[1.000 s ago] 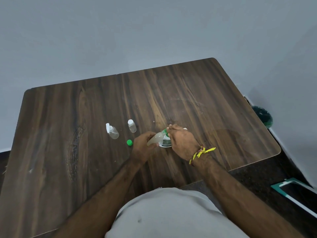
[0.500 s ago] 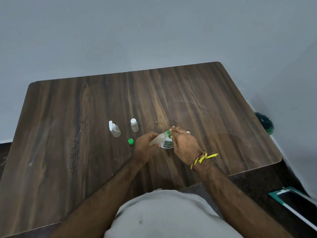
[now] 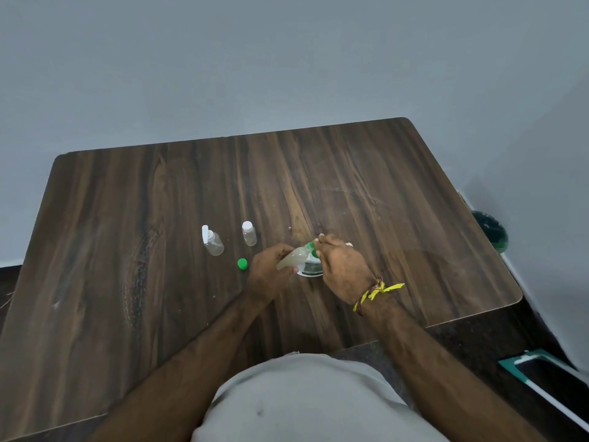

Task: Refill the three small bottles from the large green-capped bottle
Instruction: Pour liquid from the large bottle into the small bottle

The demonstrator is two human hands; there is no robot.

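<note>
Large bottle (image 3: 308, 268): mostly hidden behind both hands, label unreadable | tilted bottle (image 3: 292, 258): base covered by left hand (image 3: 269, 272), mouth by right hand (image 3: 342, 267) fingers | tray (image 3: 553, 382): cut by right edge | green object (image 3: 490, 230): part-hidden behind table (image 3: 127, 218)

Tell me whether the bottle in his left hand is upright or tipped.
Tipped: the bottle in the left hand slants, neck toward the right hand.

On the table (image 3: 398, 218), the spray-top bottle (image 3: 213, 241) stands farthest left, the capped small bottle (image 3: 249, 233) just right of it. A loose cap (image 3: 242, 263) lies nearer the person, between those two and the left hand (image 3: 269, 275). The tilted bottle (image 3: 293, 258) sits between both hands, right hand (image 3: 344, 269) beside it, over a labelled container (image 3: 310, 269).
</note>
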